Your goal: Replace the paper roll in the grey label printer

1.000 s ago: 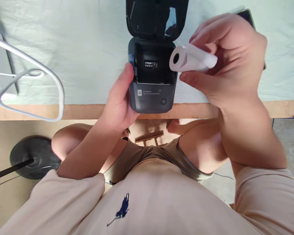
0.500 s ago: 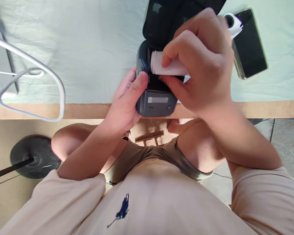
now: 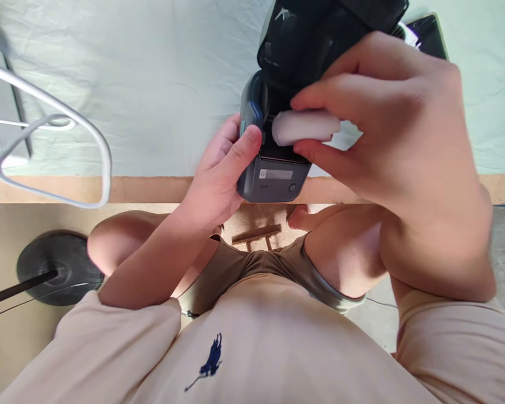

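A small dark label printer (image 3: pixel 273 182) is held at the table's front edge, its black lid (image 3: pixel 303 39) swung up and back. My left hand (image 3: pixel 225 168) grips the printer's left side, thumb over the rim. Between the thumb and fingers of my right hand (image 3: pixel 387 118) is a white paper roll (image 3: pixel 305 127), lying sideways over the printer's open compartment. Whether the roll touches the compartment floor I cannot tell. The fingers of my right hand cover part of the printer's right side.
Behind my right hand lie a phone (image 3: pixel 433 33) and a white object, both partly hidden. A white cable (image 3: pixel 105 151) loops over the table edge (image 3: pixel 151 189) at left, beside a grey-white device (image 3: pixel 0 101). A black round stand base (image 3: pixel 63 264) rests on the floor.
My right hand has shifted right and turned, bringing the roll slightly right and lower in the picture. The printer and its lid have tilted a little to the right in my left hand.
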Demonstrator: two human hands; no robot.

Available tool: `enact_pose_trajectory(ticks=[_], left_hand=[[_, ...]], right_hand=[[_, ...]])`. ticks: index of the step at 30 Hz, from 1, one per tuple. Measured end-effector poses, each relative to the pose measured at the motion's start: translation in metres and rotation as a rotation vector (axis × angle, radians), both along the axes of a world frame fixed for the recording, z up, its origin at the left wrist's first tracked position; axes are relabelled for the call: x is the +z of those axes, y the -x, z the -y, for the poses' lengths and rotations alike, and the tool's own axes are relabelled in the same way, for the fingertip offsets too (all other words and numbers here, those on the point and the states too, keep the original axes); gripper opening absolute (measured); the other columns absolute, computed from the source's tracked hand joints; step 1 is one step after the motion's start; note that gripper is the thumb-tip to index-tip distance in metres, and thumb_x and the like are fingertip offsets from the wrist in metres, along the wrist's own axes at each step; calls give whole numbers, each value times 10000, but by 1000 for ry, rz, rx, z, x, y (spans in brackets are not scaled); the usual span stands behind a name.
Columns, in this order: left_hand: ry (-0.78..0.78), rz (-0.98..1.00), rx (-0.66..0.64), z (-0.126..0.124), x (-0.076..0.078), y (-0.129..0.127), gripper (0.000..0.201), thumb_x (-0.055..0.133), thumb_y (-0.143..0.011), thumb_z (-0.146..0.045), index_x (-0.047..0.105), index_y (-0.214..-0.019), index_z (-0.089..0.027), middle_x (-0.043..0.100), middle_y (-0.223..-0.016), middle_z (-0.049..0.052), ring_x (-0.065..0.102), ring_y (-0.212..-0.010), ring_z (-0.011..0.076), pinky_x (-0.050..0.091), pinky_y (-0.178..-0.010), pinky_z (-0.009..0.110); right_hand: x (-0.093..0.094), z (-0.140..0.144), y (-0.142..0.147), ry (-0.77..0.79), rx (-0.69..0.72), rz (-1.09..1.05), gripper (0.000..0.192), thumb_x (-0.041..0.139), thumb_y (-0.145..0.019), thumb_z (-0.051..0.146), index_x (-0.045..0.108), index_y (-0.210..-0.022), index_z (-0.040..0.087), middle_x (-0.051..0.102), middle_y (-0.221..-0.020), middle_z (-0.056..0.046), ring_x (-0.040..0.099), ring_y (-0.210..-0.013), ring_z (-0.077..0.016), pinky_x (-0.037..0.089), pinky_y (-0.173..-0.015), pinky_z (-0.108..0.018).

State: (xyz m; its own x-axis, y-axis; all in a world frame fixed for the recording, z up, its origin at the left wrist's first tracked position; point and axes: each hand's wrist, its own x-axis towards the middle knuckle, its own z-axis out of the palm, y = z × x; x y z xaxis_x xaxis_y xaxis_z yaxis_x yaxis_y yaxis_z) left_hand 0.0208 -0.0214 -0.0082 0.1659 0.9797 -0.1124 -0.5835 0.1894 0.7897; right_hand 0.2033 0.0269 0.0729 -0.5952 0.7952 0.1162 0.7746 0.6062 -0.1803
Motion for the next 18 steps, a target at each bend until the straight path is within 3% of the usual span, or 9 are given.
enact_pose_trajectory(ticks=[5, 9, 12, 15, 18], left_hand=[[84, -11, 67, 3, 10, -5, 219, 561, -1041, -320, 721, -1086, -178, 725, -1118, 75, 686, -1246, 252, 619, -948, 309], [112, 44, 75, 3, 14, -8, 260, 529, -1055, -321, 731, -1091, -162, 752, -1081, 65, 635, -1364, 257, 573, -1119, 360], [98, 94, 79, 2, 11, -8, 289, 532, -1054, -340, 733, -1146, -153, 756, -1144, 73, 638, -1365, 258, 580, -1127, 373], [63, 102, 96, 1, 6, -10, 285, 591, -1017, -398, 756, -1111, -185, 754, -1191, 68, 640, -1364, 282, 625, -1059, 359], [52, 40, 143, 1, 5, -13, 259, 666, -964, -468, 765, -1041, -242, 763, -1168, 57, 609, -1397, 304, 638, -1024, 357]], right_hand=[[3, 3, -2, 5, -3, 64, 217, 506, -935, 284, 706, -1019, 279, 670, -1080, -52, 641, -932, -225, 437, -709, -382], [3, 10, -1, -114, 29, -208, 233, 477, -954, 179, 638, -1093, 274, 695, -1125, -11, 657, -1010, -198, 480, -855, -368], [-4, 10, 0, -123, 40, -285, 250, 469, -959, 156, 614, -1121, 279, 689, -1167, -5, 655, -1082, -212, 496, -946, -372], [-13, 5, 3, -81, 25, -188, 189, 494, -992, 286, 641, -1111, 274, 689, -1116, -35, 654, -1106, -267, 497, -946, -423], [-18, 2, 6, -110, -54, -91, 263, 445, -1025, 383, 668, -1049, 246, 699, -1034, -54, 649, -1104, -306, 486, -959, -478]])
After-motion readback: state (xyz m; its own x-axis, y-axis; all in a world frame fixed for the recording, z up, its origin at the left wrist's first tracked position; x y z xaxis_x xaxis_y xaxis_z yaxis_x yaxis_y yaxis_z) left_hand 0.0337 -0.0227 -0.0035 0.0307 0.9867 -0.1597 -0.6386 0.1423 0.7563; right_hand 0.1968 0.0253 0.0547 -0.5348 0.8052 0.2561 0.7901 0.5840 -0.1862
